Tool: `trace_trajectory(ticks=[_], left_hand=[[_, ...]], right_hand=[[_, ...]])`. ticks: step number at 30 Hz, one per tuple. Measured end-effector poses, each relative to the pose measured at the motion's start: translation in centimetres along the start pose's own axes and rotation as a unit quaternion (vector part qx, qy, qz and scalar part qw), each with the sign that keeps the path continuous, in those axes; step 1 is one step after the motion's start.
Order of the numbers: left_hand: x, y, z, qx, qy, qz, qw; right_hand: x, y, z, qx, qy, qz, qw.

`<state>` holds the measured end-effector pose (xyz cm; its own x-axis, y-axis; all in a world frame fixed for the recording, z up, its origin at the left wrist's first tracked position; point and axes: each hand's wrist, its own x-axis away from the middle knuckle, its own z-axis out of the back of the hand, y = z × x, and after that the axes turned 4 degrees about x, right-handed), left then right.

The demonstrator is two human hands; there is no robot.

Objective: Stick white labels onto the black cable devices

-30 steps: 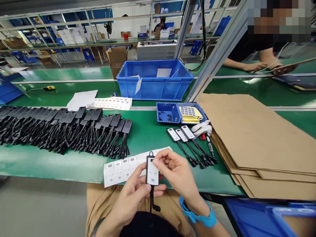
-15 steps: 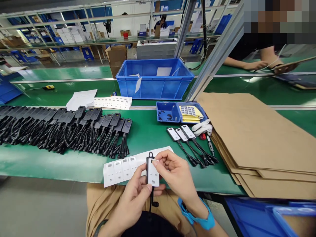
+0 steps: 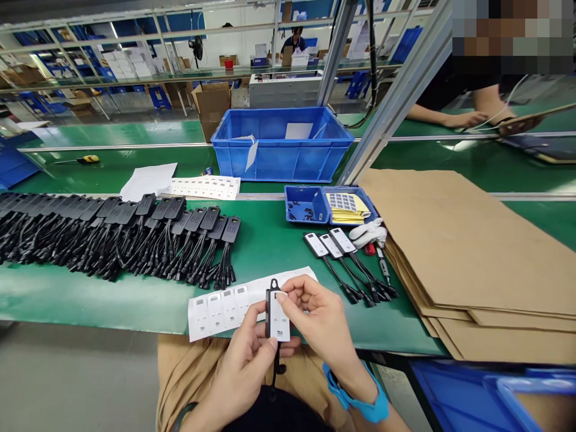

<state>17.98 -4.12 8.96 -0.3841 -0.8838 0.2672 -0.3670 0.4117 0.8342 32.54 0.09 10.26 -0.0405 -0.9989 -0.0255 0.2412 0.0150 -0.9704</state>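
Left hand (image 3: 245, 360) still pinches the black module (image 3: 275, 315) above the lap at the bench edge. Right hand (image 3: 321, 321) fingertips have slid down, pressing its white label (image 3: 279, 318) flat, so it looks almost stuck on now. Label sheet (image 3: 220, 306) sits just behind.

Left hand (image 3: 245, 360) grips black adapter (image 3: 276, 315) upright above bench (image 3: 270, 240) edge; right hand (image 3: 317, 318) fingertips press on white label at its top. Label sheet (image 3: 225, 306) just behind. Three labelled adapters (image 3: 330, 245) lie right; unlabelled row (image 3: 117, 231) left.
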Motion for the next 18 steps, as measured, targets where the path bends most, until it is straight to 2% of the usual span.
trace_trajectory(ticks=[4, 8, 14, 16, 18], left_hand=[[-0.1, 0.1, 0.1, 0.039, 0.01, 0.015, 0.999], [-0.5, 0.3, 0.3, 0.11, 0.011, 0.044, 0.993], [-1.0, 0.1, 0.4, 0.109, 0.042, 0.052, 0.992], [-1.0, 0.0, 0.3, 0.113, 0.052, 0.051, 0.991], [-1.1, 0.0, 0.1, 0.127, 0.06, 0.046, 0.989]], right_hand=[[-0.4, 0.5, 0.4, 0.045, -0.026, -0.01, 0.999], [-0.4, 1.3, 0.2, 0.04, -0.078, -0.006, 0.996], [0.7, 1.9, -0.2, 0.027, -0.119, -0.011, 0.992], [1.2, 2.0, -0.1, 0.01, -0.134, -0.033, 0.99], [1.7, 2.0, 0.0, -0.051, -0.179, -0.077, 0.98]])
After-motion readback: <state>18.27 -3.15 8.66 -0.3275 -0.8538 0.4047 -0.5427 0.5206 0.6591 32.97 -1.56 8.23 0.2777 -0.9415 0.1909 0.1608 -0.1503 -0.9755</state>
